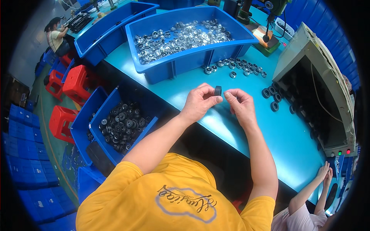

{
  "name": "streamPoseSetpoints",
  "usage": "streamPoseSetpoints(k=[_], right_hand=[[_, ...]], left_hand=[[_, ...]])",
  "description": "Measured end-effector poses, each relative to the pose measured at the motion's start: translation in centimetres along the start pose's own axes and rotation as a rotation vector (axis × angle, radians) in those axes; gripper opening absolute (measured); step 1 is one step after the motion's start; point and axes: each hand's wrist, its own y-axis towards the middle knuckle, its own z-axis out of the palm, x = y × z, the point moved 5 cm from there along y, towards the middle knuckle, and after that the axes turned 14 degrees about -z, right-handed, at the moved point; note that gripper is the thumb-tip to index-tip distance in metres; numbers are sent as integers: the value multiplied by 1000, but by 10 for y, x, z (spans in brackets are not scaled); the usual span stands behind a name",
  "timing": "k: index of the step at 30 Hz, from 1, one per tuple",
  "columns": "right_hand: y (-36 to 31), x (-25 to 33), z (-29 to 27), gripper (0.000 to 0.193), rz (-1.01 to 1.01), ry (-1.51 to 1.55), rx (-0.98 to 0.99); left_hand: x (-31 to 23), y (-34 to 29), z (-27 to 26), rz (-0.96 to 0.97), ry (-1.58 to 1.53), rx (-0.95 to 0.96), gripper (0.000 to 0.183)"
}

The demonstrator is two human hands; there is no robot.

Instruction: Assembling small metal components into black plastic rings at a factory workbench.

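**Pinching a small black ring above the surface: where it could slip**

Holding the black ring [218, 90] between the fingers [214, 99] of your left hand [199, 103], you have it raised just above the teal surface [250, 127], with only a small part of it showing past your fingertips. Your right hand [242, 106] is curled close beside it, fingertips drawn together next to the ring; whether they touch it or pinch something tiny of their own cannot be told from here.

My judgement is that the grip is the weak point. The ring is small and smooth-looking, and you hold it by its edge. If the two hands press unevenly, it could pop out and roll across the surface.

Just beyond your hands lies a loose cluster of silver bearings [235, 67], and to your right a few black rings [271, 96] sit near the mouth of the grey machine [320, 88]. A dropped ring could land among either group and get mixed up.

Behind the cluster stands a blue bin [181, 65] full of silver bearings. At your left, below the surface edge, a lower bin [104, 148] holds black wheels [123, 127]. A ring rolling off that edge might fall there or to the floor.
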Motion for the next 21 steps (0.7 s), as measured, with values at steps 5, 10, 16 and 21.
streamPoseSetpoints(k=[5, 10, 16, 21], right_hand=[[-2, 4, 5, 23, -62, 87, 19], [0, -7, -3, 22, 52, 234, 29], [-1, -11, 6, 26, 136, 378, 144], [-3, -11, 7, 27, 147, 449, 158]], left_hand=[[-3, -3, 9, 7, 92, -36, 17], [3, 2, 8, -32, 27, 56, 19], [11, 5, 3, -146, -191, 206, 18], [6, 6, 4, -188, -274, 278, 15]])
